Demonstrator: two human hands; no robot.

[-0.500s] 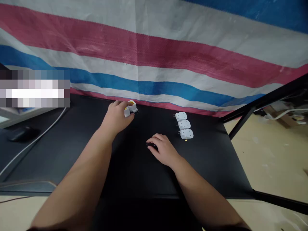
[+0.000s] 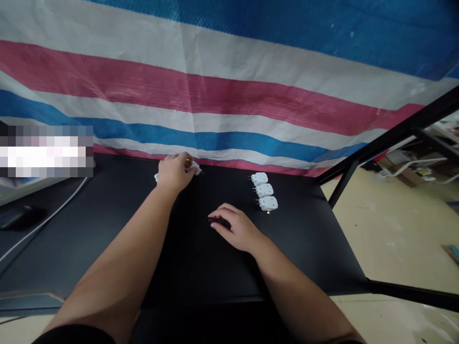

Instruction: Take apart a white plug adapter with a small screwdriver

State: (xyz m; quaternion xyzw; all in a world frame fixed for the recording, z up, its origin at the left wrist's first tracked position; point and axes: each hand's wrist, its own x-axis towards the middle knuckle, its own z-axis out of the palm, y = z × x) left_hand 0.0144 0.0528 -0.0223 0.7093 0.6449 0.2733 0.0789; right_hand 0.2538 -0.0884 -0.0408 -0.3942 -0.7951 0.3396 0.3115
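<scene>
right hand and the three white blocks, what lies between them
In the head view, just black tabletop lies between the right hand and the three white blocks.

Left forearm (image 2: 124,255) and right forearm (image 2: 299,282) reach forward, angled inward. Left hand (image 2: 173,175) farther out, back up, fingers bent in a grip. Right hand (image 2: 238,228) nearer body, thumb and fingers curled in a pinch.

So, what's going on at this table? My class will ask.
A person's left grip is on a white plug towards the back of the black table, partly covering it. The right grip holds a small dark object, too covered to name. Three pronged white plugs lie in a row farther right.
</scene>
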